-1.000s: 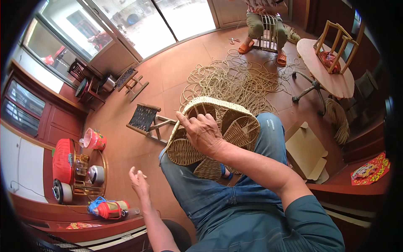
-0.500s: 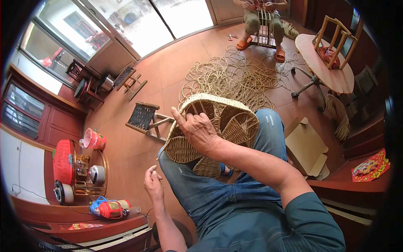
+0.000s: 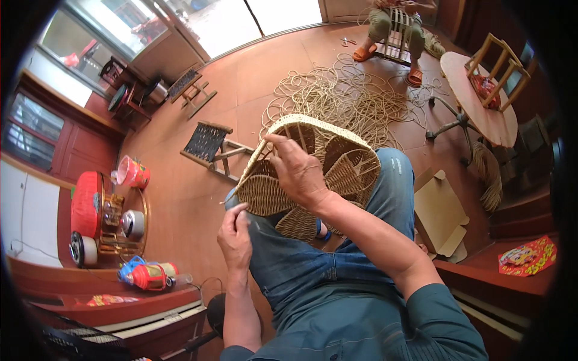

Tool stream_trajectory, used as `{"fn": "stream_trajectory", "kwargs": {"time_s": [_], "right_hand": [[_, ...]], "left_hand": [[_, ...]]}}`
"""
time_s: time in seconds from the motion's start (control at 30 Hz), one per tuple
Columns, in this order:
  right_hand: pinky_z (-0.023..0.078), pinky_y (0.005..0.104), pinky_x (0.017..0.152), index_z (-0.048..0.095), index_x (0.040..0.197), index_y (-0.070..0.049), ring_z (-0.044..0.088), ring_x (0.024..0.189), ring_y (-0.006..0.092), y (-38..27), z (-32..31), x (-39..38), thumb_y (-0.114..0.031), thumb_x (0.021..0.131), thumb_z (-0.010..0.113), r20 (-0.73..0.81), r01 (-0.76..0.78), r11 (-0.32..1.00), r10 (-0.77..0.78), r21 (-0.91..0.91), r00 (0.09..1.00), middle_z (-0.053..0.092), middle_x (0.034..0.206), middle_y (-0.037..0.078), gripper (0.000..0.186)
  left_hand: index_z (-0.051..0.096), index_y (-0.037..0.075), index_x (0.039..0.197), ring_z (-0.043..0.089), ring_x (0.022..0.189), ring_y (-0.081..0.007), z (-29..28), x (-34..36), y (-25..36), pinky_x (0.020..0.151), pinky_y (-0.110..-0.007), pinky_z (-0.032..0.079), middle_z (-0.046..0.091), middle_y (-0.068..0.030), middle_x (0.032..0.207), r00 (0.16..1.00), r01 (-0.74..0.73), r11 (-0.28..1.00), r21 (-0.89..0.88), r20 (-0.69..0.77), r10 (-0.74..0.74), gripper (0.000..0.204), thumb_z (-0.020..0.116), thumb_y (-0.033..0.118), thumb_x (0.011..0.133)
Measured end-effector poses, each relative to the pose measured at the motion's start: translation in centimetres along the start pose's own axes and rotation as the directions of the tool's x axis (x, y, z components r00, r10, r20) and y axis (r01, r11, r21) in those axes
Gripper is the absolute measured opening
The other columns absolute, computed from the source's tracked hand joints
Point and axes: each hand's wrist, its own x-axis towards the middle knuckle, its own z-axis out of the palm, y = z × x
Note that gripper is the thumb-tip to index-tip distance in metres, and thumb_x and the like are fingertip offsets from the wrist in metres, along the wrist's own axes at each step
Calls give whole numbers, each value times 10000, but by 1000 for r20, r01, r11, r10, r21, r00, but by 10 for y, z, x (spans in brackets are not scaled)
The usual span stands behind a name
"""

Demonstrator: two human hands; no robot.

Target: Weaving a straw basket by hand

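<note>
A woven cord piece [image 3: 259, 192] rests between my knees, with a thick pale rim and petal-shaped panels inside. My right hand [image 3: 299, 175] reaches across it, its fingers closed at the rim's left upper side. Off the rim's lower left corner a short cord end sticks out. Close by, my left hand [image 3: 235, 239] is raised with thumb and fingers drawn together. Whatever lies in that pinch, if anything, is too small and blurred to make out.
Loose tan cord [image 3: 343, 96] sprawls on the tiles beyond my knees. A small stool [image 3: 208, 144] with a black woven seat stands left of the piece. Right are a flattened cardboard box [image 3: 442, 210] and an oval table [image 3: 481, 102]. Another person [image 3: 391, 33] sits far off with a slatted frame.
My left hand has risen toward the piece's lower left corner, and its fingers have closed. My right hand's fingers have shifted from inside the piece to the rim. The view has turned slightly.
</note>
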Motion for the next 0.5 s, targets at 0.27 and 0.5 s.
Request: {"fn": "stream_trajectory", "kwargs": {"time_s": [0.27, 0.5], "right_hand": [[546, 219, 735, 573, 1405, -23, 671, 842, 75, 7, -45, -3, -94, 1143, 616, 293, -476, 627, 378, 617, 878, 706, 1018, 19, 275], [534, 214, 779, 548, 1500, 12, 624, 862, 63, 36, -92, -6, -104, 1159, 593, 345, -526, 666, 397, 530, 850, 724, 1043, 24, 363]], "left_hand": [[758, 43, 1190, 704, 1086, -336, 68, 33, 53, 983, -444, 557, 728, -143, 1136, 796, -591, 783, 196, -16, 605, 187, 707, 21, 1012], [768, 57, 1148, 706, 1071, -339, 99, 55, 63, 967, -453, 566, 745, -127, 1083, 686, -703, 649, 290, 37, 727, 190, 727, 17, 967]]}}
